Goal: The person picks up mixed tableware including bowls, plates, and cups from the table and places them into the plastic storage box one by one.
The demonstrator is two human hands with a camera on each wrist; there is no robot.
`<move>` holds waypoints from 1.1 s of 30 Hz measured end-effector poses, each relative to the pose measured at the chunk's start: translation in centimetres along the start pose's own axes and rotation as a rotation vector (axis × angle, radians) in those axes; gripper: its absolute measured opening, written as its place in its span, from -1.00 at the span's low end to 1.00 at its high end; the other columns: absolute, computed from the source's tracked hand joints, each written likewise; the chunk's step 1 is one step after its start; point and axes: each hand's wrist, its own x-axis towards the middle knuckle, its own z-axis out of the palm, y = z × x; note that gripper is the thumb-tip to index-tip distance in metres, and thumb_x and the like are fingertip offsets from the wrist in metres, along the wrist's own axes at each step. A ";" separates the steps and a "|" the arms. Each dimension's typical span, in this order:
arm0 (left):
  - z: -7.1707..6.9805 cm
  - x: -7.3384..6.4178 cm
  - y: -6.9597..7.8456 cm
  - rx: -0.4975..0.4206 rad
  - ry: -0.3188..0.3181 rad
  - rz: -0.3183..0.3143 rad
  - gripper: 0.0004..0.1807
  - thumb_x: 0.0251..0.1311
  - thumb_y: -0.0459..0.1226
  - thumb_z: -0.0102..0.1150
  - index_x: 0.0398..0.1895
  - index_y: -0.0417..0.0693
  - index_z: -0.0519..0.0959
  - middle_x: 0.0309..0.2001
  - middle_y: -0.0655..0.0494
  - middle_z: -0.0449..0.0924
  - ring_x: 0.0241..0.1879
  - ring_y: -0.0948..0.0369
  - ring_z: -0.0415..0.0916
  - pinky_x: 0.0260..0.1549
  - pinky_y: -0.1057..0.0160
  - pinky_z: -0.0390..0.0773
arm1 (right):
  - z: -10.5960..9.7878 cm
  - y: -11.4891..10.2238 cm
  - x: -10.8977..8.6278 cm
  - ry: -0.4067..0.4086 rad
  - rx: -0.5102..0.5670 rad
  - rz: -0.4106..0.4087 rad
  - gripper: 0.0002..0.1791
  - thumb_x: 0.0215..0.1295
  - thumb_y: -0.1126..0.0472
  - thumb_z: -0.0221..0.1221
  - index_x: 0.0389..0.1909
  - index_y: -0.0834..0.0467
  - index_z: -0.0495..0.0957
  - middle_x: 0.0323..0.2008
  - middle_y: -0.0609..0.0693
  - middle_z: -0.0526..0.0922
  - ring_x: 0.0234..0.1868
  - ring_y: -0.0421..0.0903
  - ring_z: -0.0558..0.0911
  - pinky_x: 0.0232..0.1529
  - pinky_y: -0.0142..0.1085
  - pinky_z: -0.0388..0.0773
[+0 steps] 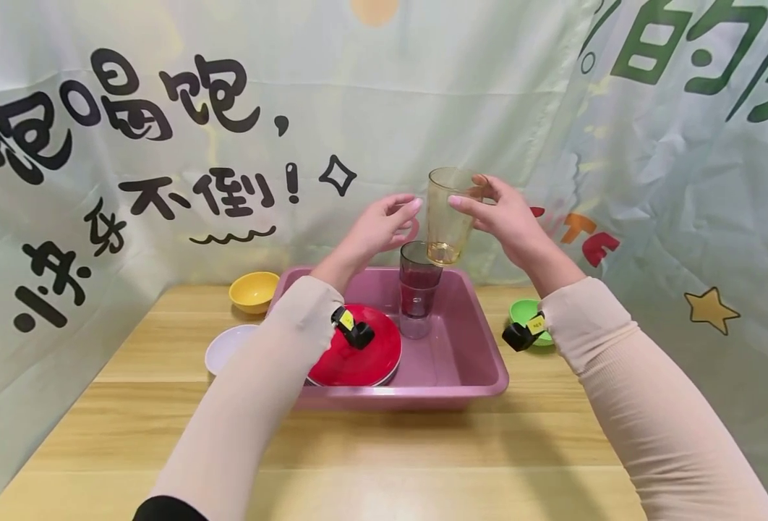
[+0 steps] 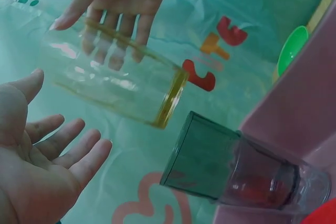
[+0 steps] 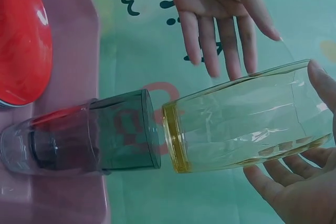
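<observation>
My right hand (image 1: 502,217) grips a clear yellow-tinted drinking glass (image 1: 448,217) near its rim, thumb on one side and fingers on the other. The glass is held upright, its base just above the rim of a dark tinted glass (image 1: 419,278). That dark glass sits nested inside a clear glass (image 3: 16,148) standing in the pink basin (image 1: 458,354). To the left of the yellow glass, my left hand (image 1: 384,226) is apart from it, palm facing it, fingers loosely extended and holding nothing, as the left wrist view shows.
Red plates (image 1: 364,354) lie stacked in the left of the basin. A yellow bowl (image 1: 254,291) and a white bowl (image 1: 228,346) stand on the wooden table (image 1: 384,456) to the left. A green bowl (image 1: 524,312) is to the right. Printed cloth (image 1: 332,94) hangs behind.
</observation>
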 end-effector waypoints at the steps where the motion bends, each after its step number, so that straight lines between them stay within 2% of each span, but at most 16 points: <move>1: 0.1 0.2 0.0 -0.004 0.005 -0.003 -0.36 0.38 -0.02 0.11 0.43 -0.08 0.29 0.26 -0.03 0.41 0.17 0.05 0.45 0.08 0.15 0.53 | 0.1 0.0 0.2 0.003 -0.001 0.001 0.01 0.16 -0.15 0.34 0.52 0.06 0.04 0.35 0.09 0.25 0.34 0.03 0.33 0.32 -0.03 0.30; 4: 0.5 0.7 0.0 -0.003 0.022 -0.005 -0.34 0.37 0.03 0.09 0.44 -0.05 0.28 0.29 -0.01 0.39 0.18 0.05 0.43 0.06 0.15 0.54 | 0.5 0.0 0.7 0.009 -0.009 0.003 0.02 0.16 -0.16 0.34 0.53 0.06 0.03 0.35 0.09 0.25 0.35 0.03 0.32 0.32 -0.03 0.31; 8: 0.7 1.4 -0.1 0.065 0.055 -0.008 -0.31 0.34 0.13 0.05 0.44 0.03 0.29 0.30 0.04 0.40 0.18 0.09 0.44 0.00 0.23 0.57 | 1.0 0.1 1.3 0.008 -0.002 -0.007 0.01 0.18 -0.13 0.34 0.53 0.06 0.02 0.36 0.09 0.24 0.36 0.03 0.30 0.32 -0.03 0.30; 11: 0.9 1.9 -0.1 0.109 0.080 -0.010 -0.28 0.31 0.20 0.03 0.45 0.08 0.29 0.31 0.07 0.40 0.20 0.09 0.45 0.03 0.21 0.56 | 1.3 0.3 1.7 0.011 0.017 -0.022 -0.01 0.19 -0.09 0.34 0.53 0.05 0.03 0.37 0.09 0.23 0.35 0.03 0.31 0.32 -0.05 0.31; 15: 1.2 2.4 -0.3 0.081 0.092 -0.010 -0.27 0.33 0.20 -0.01 0.46 0.06 0.26 0.34 0.03 0.37 0.23 0.07 0.43 0.10 0.12 0.52 | 1.8 0.6 2.3 0.022 0.037 -0.040 -0.03 0.19 -0.06 0.35 0.52 0.05 0.05 0.38 0.09 0.23 0.36 0.01 0.30 0.31 -0.05 0.32; 20: 1.2 2.8 -0.8 0.045 0.106 -0.018 -0.25 0.34 0.21 -0.03 0.47 0.04 0.25 0.36 0.01 0.34 0.23 0.04 0.41 0.08 0.09 0.54 | 2.4 1.3 3.0 0.036 0.048 -0.041 -0.05 0.20 -0.05 0.34 0.51 0.04 0.06 0.38 0.08 0.25 0.36 0.00 0.30 0.29 -0.05 0.34; 28: 1.0 3.0 -2.0 0.061 0.122 -0.003 -0.26 0.34 0.20 -0.02 0.49 0.10 0.20 0.39 -0.06 0.29 0.25 0.03 0.39 0.08 0.08 0.54 | 3.2 2.7 3.7 0.037 0.040 -0.022 -0.02 0.19 -0.07 0.34 0.53 0.03 0.03 0.38 0.09 0.26 0.37 0.02 0.31 0.25 -0.04 0.36; 33: 0.9 3.0 -2.5 0.139 0.128 0.006 -0.27 0.36 0.19 -0.05 0.49 0.11 0.19 0.40 -0.06 0.27 0.29 0.06 0.35 0.08 0.12 0.54 | 3.5 3.3 3.8 0.025 0.045 -0.001 0.00 0.21 -0.07 0.33 0.54 0.07 -0.01 0.41 0.12 0.23 0.37 0.04 0.30 0.28 -0.02 0.35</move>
